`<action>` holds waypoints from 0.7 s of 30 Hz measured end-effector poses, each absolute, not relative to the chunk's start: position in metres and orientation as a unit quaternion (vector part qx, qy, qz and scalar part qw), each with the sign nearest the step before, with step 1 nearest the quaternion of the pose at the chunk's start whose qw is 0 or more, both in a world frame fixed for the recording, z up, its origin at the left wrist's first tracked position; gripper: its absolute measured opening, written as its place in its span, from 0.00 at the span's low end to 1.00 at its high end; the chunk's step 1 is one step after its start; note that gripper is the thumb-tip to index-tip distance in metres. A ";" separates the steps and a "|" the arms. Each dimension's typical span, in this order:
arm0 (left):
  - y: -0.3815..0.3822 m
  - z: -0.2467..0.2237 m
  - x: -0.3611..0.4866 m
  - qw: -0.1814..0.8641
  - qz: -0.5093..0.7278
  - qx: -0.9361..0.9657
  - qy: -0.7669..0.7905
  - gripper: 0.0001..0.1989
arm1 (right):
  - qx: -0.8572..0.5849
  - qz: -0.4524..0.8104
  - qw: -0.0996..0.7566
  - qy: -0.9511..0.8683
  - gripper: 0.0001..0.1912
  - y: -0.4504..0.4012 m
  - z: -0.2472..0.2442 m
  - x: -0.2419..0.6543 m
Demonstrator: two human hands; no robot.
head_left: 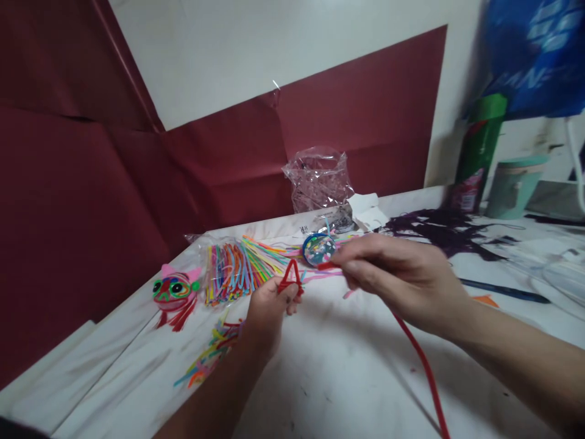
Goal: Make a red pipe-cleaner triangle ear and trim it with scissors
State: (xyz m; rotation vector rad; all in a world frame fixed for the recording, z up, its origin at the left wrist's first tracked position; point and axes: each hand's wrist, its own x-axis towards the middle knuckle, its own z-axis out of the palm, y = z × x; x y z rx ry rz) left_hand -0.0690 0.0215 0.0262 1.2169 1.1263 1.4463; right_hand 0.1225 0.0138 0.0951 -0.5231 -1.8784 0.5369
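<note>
Between the fingertips of my left hand (pixel 273 303) is a red pipe cleaner piece (pixel 292 271), bent into a small triangle that points up. My right hand (pixel 402 280) pinches one end of a long red pipe cleaner (pixel 423 360); its tip sticks out to the left of my fingers and the rest hangs down past my wrist. The two red pieces are apart. Past my left hand lies a clear bag of coloured pipe cleaners (pixel 233 271). Left of that sits a pink animal figure (pixel 176 292) with big eyes and red strands below.
Cut coloured scraps (pixel 212 353) lie beside my left forearm. A round clear container (pixel 319 250) and a crumpled clear bag (pixel 320 180) stand at the back. To the right are dark purple strands (pixel 434 228), a black pen (pixel 507 291), a green cup (pixel 514 186) and a green canister (pixel 482 146).
</note>
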 end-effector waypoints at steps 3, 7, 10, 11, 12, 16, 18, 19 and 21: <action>0.024 0.016 -0.063 0.417 0.601 0.498 0.466 0.08 | -0.257 0.165 0.506 -0.806 0.06 0.010 0.085 0.122; 0.027 -0.004 -0.064 0.405 0.603 0.492 0.480 0.07 | -0.266 0.168 0.428 -0.847 0.07 0.027 0.048 0.103; 0.028 -0.012 -0.067 0.417 0.594 0.488 0.485 0.05 | -0.252 0.178 0.416 -0.855 0.07 0.040 0.028 0.091; 0.028 -0.012 -0.068 0.418 0.593 0.488 0.485 0.05 | -0.260 0.177 0.417 -0.853 0.07 0.044 0.024 0.089; 0.028 -0.012 -0.068 0.417 0.594 0.486 0.487 0.05 | -0.273 0.173 0.417 -0.849 0.06 0.046 0.021 0.089; 0.025 -0.007 -0.066 0.411 0.586 0.485 0.502 0.08 | -0.319 0.140 0.402 -0.847 0.07 0.054 0.015 0.092; 0.022 -0.005 -0.064 0.401 0.577 0.494 0.512 0.08 | -0.319 0.126 0.396 -0.852 0.07 0.056 0.013 0.093; 0.021 -0.004 -0.064 0.394 0.570 0.502 0.517 0.08 | -0.314 0.122 0.397 -0.854 0.07 0.056 0.013 0.093; 0.018 -0.002 -0.063 0.380 0.558 0.516 0.528 0.09 | -0.298 0.118 0.402 -0.858 0.06 0.055 0.011 0.093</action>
